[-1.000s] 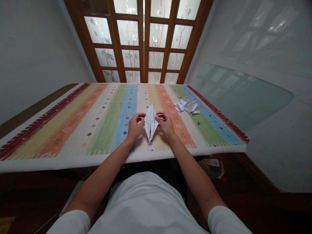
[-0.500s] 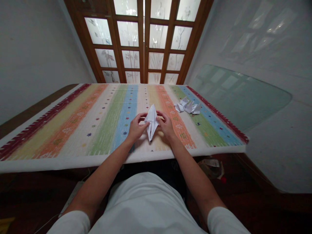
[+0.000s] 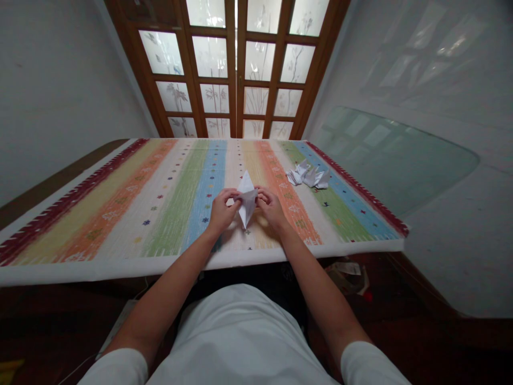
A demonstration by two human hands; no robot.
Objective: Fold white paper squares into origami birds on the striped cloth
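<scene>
A folded white piece of origami paper point(image 3: 247, 202), long and diamond-shaped with pointed ends, is held just above the near middle of the table. My left hand point(image 3: 225, 207) pinches its left side between thumb and fingers. On the opposite side my right hand point(image 3: 271, 206) grips the other edge the same way. A flap stands across the middle of the paper, between the two thumbs. Farther off to the right, several folded white paper cranes point(image 3: 308, 175) sit close together on the cloth.
A striped, colourful tablecloth point(image 3: 176, 208) covers the table, whose near edge runs in front of my body. Behind it stands a wooden door with glass panes point(image 3: 216, 56). A glass pane point(image 3: 393, 155) is at the right wall. A bag point(image 3: 348, 275) lies below the table's right side.
The paper has shifted slightly left, and a flap across its middle is now raised where the face lay flatter before. Both hands keep hold, their fingers slightly repositioned.
</scene>
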